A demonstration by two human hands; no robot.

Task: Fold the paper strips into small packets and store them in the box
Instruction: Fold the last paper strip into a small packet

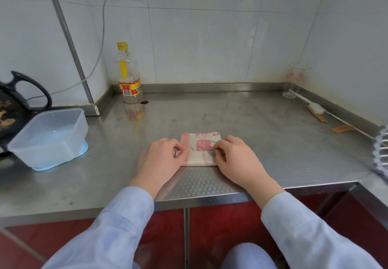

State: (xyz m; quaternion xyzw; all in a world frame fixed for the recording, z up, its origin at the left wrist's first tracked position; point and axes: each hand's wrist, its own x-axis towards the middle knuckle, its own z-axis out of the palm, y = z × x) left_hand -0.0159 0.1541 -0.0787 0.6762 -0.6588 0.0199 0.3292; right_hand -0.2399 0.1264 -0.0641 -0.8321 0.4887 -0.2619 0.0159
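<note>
A folded piece of white paper with pink print [200, 146] lies flat on the steel counter [210, 113], near its front edge. My left hand [162, 159] pinches the paper's left edge with curled fingers. My right hand [235, 159] pinches its right edge the same way. The clear plastic box [50, 136] stands on its light blue lid at the left of the counter, well apart from the hands, and holds nothing that I can see.
A nearly empty bottle with a yellow cap [128, 75] stands at the back. A black kettle [14, 105] sits far left behind the box. A glass [296, 81], a white brush [316, 108] and small wooden pieces [342, 129] lie along the right wall.
</note>
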